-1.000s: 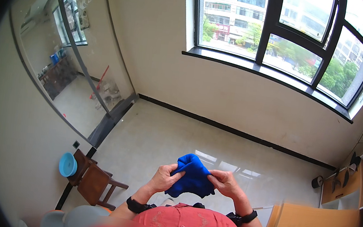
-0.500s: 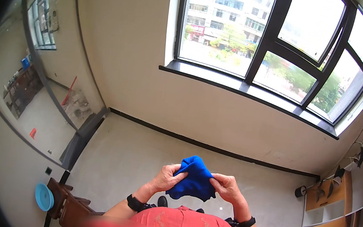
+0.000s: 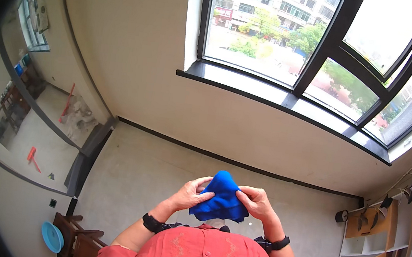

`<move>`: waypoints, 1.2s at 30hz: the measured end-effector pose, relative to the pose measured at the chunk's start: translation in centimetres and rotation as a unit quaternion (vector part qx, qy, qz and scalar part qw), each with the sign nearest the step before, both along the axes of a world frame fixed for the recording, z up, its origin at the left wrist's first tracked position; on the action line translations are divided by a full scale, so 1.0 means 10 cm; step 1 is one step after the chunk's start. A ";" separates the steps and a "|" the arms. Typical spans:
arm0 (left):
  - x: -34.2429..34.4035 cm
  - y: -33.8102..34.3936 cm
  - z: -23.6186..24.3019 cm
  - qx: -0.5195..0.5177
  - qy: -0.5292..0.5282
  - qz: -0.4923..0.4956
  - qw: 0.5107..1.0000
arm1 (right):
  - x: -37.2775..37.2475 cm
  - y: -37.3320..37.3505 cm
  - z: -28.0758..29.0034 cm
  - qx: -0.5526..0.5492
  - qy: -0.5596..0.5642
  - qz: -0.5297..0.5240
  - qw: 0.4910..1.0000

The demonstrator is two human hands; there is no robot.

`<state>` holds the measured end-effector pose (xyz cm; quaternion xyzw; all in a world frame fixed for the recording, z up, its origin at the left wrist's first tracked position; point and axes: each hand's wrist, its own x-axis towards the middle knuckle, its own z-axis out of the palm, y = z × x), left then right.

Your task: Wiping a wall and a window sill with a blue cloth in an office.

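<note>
A blue cloth [image 3: 221, 201] hangs between my two hands, in front of my red shirt. Its upper part rises to a rounded peak, and the lower edge drapes loosely. My left hand [image 3: 191, 193] pinches its left side, thumb toward me. On the opposite side my right hand [image 3: 253, 202] grips the cloth between thumb and fingers. Behind the cloth, some of the fingertips are hidden. Both wrists wear black bands.
A light blue basin [image 3: 52, 237] sits on a brown wooden stool [image 3: 66, 232] at lower left. To the right stands a wooden shelf unit [image 3: 373, 252] beside a trailing plant [image 3: 409, 192]. A wide window with a dark sill [image 3: 286, 105] is ahead; a glass partition [image 3: 39, 108] is at left.
The cloth's top has gone from a folded-over shape to a smoother peak. Both hands keep hold of it, with the grip slightly shifted. My view has tilted a little.
</note>
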<state>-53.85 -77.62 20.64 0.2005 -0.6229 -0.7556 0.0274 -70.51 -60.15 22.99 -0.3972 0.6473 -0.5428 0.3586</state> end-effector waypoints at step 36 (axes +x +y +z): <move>-3.25 -3.18 0.06 -0.633 0.157 0.112 0.750 | -3.00 -3.13 -0.03 0.015 0.579 -0.172 0.797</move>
